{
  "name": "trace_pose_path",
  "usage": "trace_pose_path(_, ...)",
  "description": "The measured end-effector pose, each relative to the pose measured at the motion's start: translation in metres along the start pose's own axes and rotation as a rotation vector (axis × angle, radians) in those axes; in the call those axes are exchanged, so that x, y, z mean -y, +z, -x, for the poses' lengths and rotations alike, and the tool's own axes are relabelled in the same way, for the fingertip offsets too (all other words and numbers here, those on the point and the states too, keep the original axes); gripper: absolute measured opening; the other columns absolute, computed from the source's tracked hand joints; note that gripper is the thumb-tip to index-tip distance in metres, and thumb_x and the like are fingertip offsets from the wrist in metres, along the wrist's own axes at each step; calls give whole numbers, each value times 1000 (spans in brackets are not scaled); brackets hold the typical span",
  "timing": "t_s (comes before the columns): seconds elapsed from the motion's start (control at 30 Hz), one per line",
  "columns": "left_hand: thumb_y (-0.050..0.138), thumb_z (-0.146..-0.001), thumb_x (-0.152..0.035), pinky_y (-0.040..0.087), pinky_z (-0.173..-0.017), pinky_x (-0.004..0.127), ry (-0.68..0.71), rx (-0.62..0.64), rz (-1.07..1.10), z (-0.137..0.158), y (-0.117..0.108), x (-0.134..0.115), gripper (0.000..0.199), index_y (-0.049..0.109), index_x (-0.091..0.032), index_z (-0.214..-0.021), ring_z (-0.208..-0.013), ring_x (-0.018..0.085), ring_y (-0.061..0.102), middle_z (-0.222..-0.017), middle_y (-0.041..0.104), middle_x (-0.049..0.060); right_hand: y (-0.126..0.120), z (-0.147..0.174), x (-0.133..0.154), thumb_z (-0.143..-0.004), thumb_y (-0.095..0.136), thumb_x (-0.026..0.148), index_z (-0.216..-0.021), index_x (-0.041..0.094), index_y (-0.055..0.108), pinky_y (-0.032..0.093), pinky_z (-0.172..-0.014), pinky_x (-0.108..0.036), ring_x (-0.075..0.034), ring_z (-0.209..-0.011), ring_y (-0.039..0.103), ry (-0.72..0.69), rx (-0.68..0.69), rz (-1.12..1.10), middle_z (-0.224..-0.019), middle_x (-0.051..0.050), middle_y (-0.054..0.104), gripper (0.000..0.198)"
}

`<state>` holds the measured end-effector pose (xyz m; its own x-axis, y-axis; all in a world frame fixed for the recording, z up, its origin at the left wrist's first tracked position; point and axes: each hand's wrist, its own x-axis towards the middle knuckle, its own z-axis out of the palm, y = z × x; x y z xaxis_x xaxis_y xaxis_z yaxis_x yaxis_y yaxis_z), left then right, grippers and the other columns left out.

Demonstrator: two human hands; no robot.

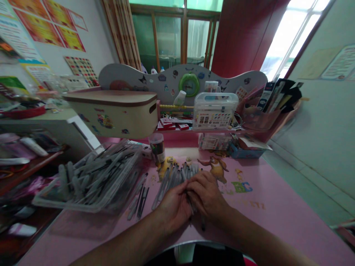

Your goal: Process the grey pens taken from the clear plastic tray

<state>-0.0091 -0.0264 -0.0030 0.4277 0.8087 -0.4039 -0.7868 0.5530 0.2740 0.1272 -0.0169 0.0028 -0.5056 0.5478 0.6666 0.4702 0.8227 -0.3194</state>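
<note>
On the pink desk (235, 231), my left hand (177, 205) and my right hand (206, 192) are closed together. Between them are slim pens, whose dark ends poke out below toward the front edge; my fingers hide most of these. Just beyond and left of my hands lies a row of clear-barrelled pens (173, 177) with dark ends, set side by side. Several loose pens (142, 201), some black, lie further left. A clear plastic box (95, 208) heaped with similar pens and pale caps or barrels stands tilted at the desk's left.
A clear jar (157, 147) stands behind the pen row. At the back, a shelf carries a lidded cream bin (119, 118), a clear carry case (215, 112) and a green clock (189, 85). A blue box (245, 150) and a pink pen holder (259, 118) are back right.
</note>
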Motion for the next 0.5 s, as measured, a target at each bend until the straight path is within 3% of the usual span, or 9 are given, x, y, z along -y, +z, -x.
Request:
trace_pose_path(0.1,51,-93,-7,50,-54,16,-3,-41,-11,0,2,1,17,65,-10,-85,-62,10,64,-79,67,7,-2,0,0,-95,52,16,-96,19,63,40,-82,-40,-24,-92,51,3,24,-24,-97,-8,63,12)
trace_pose_path(0.2,43,-94,-4,47,-48,15,-22,-111,-20,0,5,2,23,64,-7,-85,-57,10,62,-75,65,8,-6,2,1,-94,53,19,-111,21,62,44,-84,-42,-25,-96,53,-20,40,-97,-104,-8,62,19)
trace_pose_path(0.3,46,-96,-8,48,-47,16,-29,-172,-30,3,9,-2,19,63,-6,-88,-54,10,62,-72,63,6,-12,4,-1,-93,52,19,-125,23,56,47,-89,-42,-26,-105,55,15,-49,-153,-113,-10,61,32)
trace_pose_path(0.4,49,-97,-10,32,-36,10,-65,-151,-67,10,17,-13,14,60,-9,-87,-44,4,52,-67,58,1,-16,6,-12,-94,50,16,-128,24,54,45,-95,-44,-26,-112,56,89,-201,-115,-117,-9,59,35)
trace_pose_path(0.5,47,-99,-12,18,-33,8,-34,-119,-206,26,32,-27,16,58,-11,-88,-36,0,39,-63,54,-2,-16,8,-26,-95,51,16,-125,26,55,42,-99,-48,-27,-113,57,162,-255,-51,-118,-9,61,32)
